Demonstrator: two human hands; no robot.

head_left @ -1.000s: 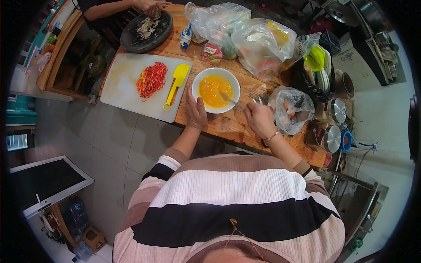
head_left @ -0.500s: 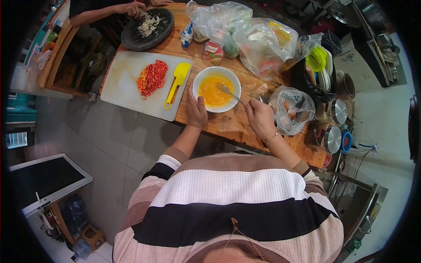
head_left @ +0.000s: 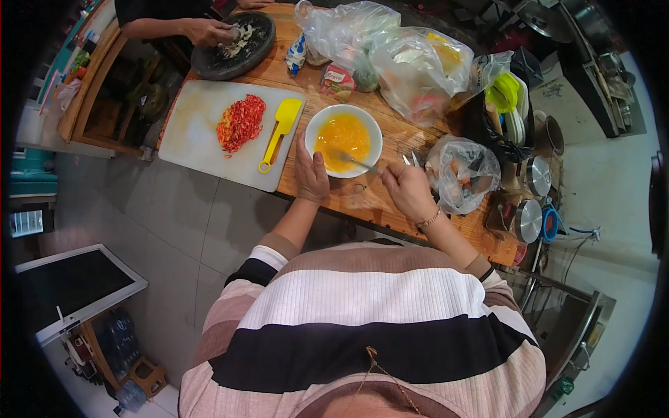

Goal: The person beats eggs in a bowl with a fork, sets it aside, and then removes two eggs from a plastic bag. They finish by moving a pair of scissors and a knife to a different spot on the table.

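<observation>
The white bowl is sitting on the wooden table, holding beaten yellow egg. The left hand is resting flat against the near rim of the bowl, fingers together, steadying it. The right hand, right of the bowl, is pinching a fork whose tines are dipping into the egg. Left of the bowl, a white cutting board is carrying chopped red chili and a yellow spatula. Beyond the bowl, clear plastic bags are holding groceries. Far left of the bowl, another person's hand is working in a dark stone mortar.
</observation>
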